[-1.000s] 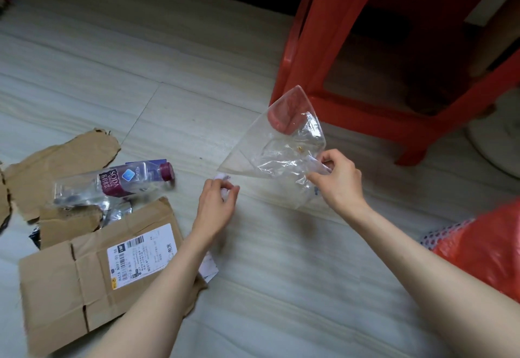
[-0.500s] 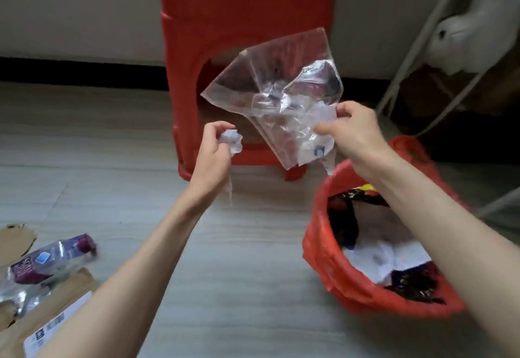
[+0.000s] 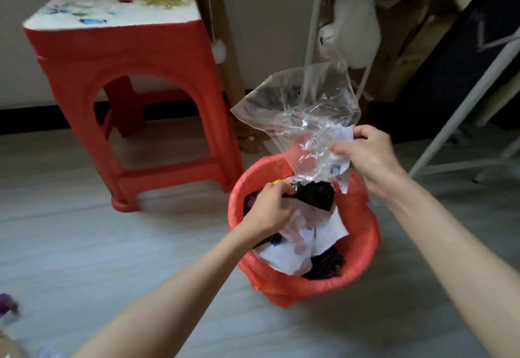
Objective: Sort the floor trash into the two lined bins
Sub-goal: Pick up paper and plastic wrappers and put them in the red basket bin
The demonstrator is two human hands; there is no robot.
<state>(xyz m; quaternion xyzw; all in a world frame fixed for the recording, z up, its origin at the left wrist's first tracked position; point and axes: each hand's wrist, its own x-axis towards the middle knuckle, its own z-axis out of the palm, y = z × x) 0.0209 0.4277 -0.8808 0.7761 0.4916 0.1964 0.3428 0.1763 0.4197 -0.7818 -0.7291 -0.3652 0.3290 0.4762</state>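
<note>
A bin with a red liner [image 3: 364,248] stands on the floor at centre right, holding white paper and black wrappers. My right hand [image 3: 371,155] pinches a crumpled clear plastic bag [image 3: 304,110] above the bin's far rim, and the bag stands upward. My left hand [image 3: 270,207] is down inside the bin's left side with its fingers curled. Whatever lies under those fingers is hidden. A blurred bottle with a purple cap [image 3: 7,304] lies on the floor at the far left edge.
A red plastic stool [image 3: 126,76] with a white patterned top stands to the left behind the bin. White metal rack legs [image 3: 450,132] and a wooden frame rise to the right. Grey wood-look floor spreads in front.
The view swung right from the cardboard and bottle to the red-lined bin. Both hands came down, the left one with the small paper wad into the bin, the right one with the clear bag over it.
</note>
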